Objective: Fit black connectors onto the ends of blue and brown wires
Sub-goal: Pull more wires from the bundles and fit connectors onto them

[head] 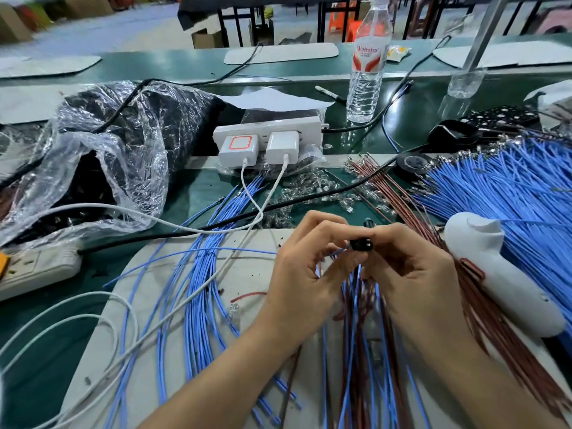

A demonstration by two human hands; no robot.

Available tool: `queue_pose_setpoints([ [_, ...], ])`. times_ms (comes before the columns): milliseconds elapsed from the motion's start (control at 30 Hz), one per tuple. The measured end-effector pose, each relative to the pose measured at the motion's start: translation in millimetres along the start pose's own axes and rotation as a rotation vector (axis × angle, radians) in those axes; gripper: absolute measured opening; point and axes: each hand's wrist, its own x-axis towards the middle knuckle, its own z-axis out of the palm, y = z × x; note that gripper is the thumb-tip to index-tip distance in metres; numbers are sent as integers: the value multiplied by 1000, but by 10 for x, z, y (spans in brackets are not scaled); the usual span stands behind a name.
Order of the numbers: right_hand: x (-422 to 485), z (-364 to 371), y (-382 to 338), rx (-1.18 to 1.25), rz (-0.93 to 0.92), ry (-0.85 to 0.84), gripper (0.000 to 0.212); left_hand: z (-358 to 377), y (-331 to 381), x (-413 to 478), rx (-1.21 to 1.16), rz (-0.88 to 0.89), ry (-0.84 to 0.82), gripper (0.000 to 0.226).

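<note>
Green tabletop fills most of the frame, with a grey mat laid over it at lower centre. Behind it, along the top edge, a blurred workshop floor with boxes and chairs shows.

Both hands meet just above the middle of the mat. The left hand has its fingers curled and pinches the end of a blue wire. The right hand is curled too, gripping a black connector between thumb and fingertips. The wire end sits right at the connector; whether it is seated inside cannot be told. Below the hands a mixed bunch of blue and brown wires hangs towards the bottom edge.

Loose blue wires fan across the mat left of the hands. At right lies a thick sheaf of blue wires, with brown wires beside and below it. A white handheld device rests on top of both.

At upper centre, a white power strip carries two white chargers, their cables trailing down left. A clear plastic bag of dark parts is at upper left, a water bottle stands at upper right of centre, and a black tape roll lies near the sheaf's tips.
</note>
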Motion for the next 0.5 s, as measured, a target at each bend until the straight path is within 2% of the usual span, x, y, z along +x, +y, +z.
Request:
queue_pose_setpoints([
  [367, 12, 9, -24, 25, 10, -32, 16, 5, -14, 0, 5, -7, 40, 23],
  [500, 13, 10, -58, 24, -42, -64, 18, 8, 2, 1, 0, -19, 50, 23],
])
